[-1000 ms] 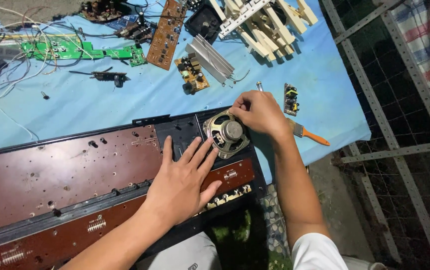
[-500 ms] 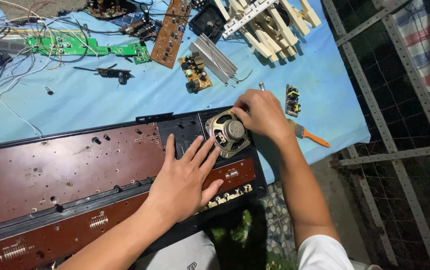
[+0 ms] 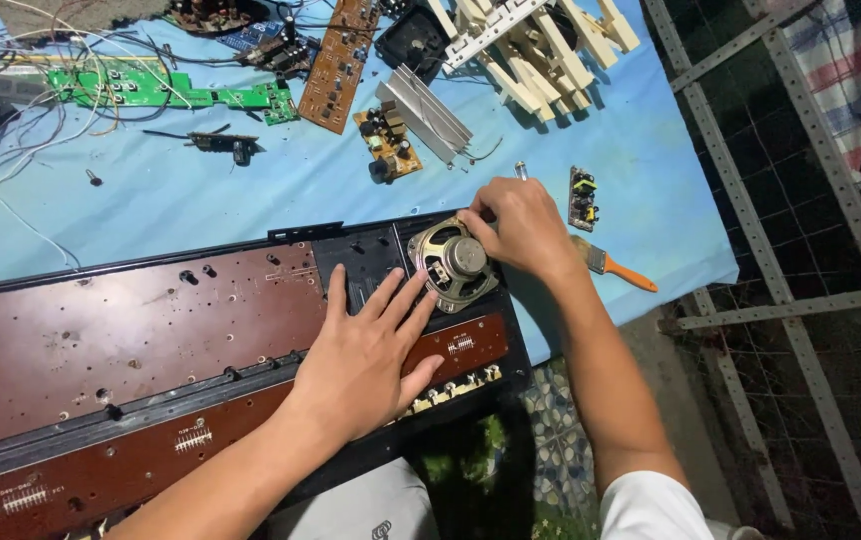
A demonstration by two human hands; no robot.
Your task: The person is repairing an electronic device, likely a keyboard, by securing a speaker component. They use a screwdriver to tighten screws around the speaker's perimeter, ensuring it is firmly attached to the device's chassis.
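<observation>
A round speaker (image 3: 454,263) sits in the right end of an opened keyboard case (image 3: 151,340) near the surface's right edge. The right hand (image 3: 523,228) is closed around a tool at the speaker's upper rim, while the left hand (image 3: 366,350) lies flat, fingers spread, on the case just beside it. A paintbrush (image 3: 619,268) lies on the blue surface (image 3: 251,200) right of the hands, circuit boards (image 3: 336,65) toward the far edge.

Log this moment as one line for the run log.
left hand: flat on case | right hand: gripping tool at speaker | brush: on cloth
</observation>
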